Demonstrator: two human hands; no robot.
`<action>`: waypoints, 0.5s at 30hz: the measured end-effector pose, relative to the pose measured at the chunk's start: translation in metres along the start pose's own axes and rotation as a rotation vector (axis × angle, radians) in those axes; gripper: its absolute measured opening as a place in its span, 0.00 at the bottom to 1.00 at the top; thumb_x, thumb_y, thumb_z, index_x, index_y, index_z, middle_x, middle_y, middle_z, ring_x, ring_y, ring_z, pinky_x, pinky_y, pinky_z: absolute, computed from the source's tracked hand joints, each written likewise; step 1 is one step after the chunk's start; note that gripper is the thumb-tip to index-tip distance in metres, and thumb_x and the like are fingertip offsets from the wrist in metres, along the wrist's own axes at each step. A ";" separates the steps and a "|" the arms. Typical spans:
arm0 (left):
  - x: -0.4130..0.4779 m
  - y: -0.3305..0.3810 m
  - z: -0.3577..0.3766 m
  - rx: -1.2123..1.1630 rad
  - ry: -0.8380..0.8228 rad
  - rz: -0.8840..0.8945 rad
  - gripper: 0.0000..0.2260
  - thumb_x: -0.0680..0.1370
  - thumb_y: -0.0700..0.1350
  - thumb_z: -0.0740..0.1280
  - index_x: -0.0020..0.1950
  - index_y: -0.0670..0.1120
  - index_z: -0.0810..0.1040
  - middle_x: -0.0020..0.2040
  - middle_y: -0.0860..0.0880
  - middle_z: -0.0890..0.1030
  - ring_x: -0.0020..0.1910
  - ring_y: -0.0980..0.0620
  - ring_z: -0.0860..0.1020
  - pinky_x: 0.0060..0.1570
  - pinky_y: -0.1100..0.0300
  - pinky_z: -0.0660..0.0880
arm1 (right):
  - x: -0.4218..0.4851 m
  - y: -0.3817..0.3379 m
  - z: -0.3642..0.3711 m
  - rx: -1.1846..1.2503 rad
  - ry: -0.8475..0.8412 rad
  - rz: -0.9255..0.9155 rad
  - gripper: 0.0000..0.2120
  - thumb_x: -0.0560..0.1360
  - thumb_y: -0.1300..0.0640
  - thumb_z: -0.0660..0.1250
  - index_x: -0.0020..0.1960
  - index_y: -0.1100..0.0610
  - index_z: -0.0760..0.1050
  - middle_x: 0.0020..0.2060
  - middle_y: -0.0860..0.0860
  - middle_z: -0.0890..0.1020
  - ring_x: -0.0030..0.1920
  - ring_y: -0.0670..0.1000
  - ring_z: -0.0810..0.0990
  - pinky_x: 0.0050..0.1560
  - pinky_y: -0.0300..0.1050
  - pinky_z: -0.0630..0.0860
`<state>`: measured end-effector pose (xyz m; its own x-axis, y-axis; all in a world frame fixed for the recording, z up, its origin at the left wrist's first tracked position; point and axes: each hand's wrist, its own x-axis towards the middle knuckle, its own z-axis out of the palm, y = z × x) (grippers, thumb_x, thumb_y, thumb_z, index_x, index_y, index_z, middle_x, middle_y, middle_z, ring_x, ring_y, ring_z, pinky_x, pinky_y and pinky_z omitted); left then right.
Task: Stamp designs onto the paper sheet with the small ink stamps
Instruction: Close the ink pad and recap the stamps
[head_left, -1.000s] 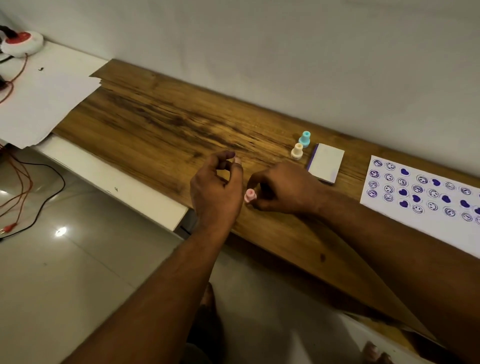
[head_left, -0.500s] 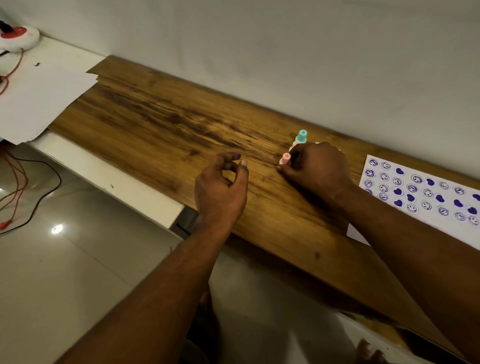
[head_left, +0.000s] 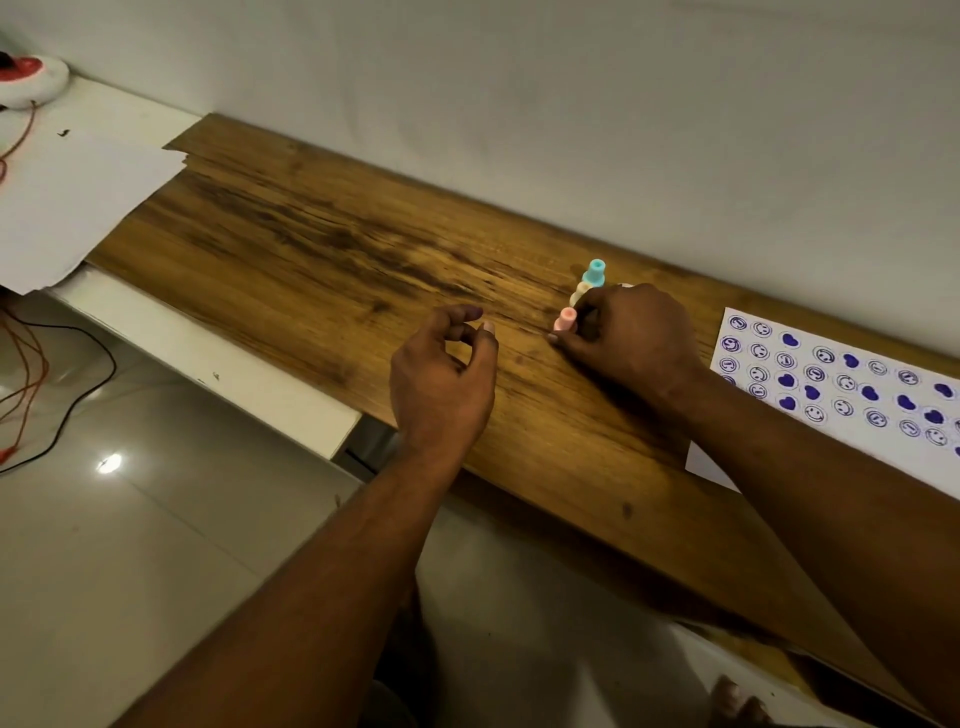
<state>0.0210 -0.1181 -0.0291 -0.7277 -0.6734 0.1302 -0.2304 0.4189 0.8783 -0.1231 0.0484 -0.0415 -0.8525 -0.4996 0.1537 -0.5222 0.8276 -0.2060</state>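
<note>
My right hand (head_left: 631, 340) holds a small pink stamp (head_left: 565, 318) upright on the wooden shelf, right in front of a cream stamp (head_left: 581, 294) and a blue stamp (head_left: 594, 273) that stand in a row. My left hand (head_left: 444, 384) hovers a short way to the left with its fingers loosely curled and nothing in it. The white paper sheet (head_left: 841, 384) lies at the right, covered with several purple smiley and heart prints. The white ink pad is hidden behind my right hand.
The wooden shelf (head_left: 322, 260) runs along a grey wall. Loose white paper (head_left: 67, 202) lies at its left end beside a white and red device (head_left: 26, 78). Red and black wires (head_left: 31, 374) trail over the tiled floor below.
My right hand has carried the pink stamp from near my left hand back to the cream and blue stamps and set it down beside them. The left hand has barely moved.
</note>
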 end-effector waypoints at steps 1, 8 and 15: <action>0.000 0.000 0.000 0.000 -0.001 0.001 0.08 0.82 0.52 0.71 0.61 0.56 0.83 0.46 0.61 0.82 0.28 0.59 0.76 0.31 0.58 0.76 | 0.000 0.000 -0.001 0.003 0.007 -0.002 0.28 0.72 0.25 0.61 0.51 0.46 0.82 0.37 0.45 0.80 0.38 0.47 0.76 0.32 0.39 0.65; 0.001 0.003 0.003 0.015 0.000 -0.010 0.09 0.82 0.52 0.71 0.61 0.56 0.84 0.47 0.61 0.83 0.30 0.58 0.79 0.32 0.59 0.77 | -0.002 0.002 -0.019 0.038 0.108 0.045 0.32 0.69 0.20 0.58 0.51 0.44 0.82 0.37 0.45 0.83 0.38 0.48 0.79 0.40 0.45 0.78; -0.004 0.008 0.007 0.019 0.002 0.025 0.10 0.82 0.52 0.71 0.62 0.55 0.84 0.47 0.60 0.84 0.29 0.58 0.79 0.31 0.62 0.74 | 0.002 0.056 -0.045 0.027 -0.152 0.009 0.54 0.59 0.16 0.62 0.75 0.47 0.67 0.69 0.50 0.76 0.67 0.55 0.74 0.65 0.60 0.71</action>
<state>0.0176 -0.1076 -0.0262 -0.7324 -0.6636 0.1527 -0.2243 0.4468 0.8661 -0.1528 0.1051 -0.0096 -0.8501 -0.5266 0.0039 -0.5129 0.8263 -0.2328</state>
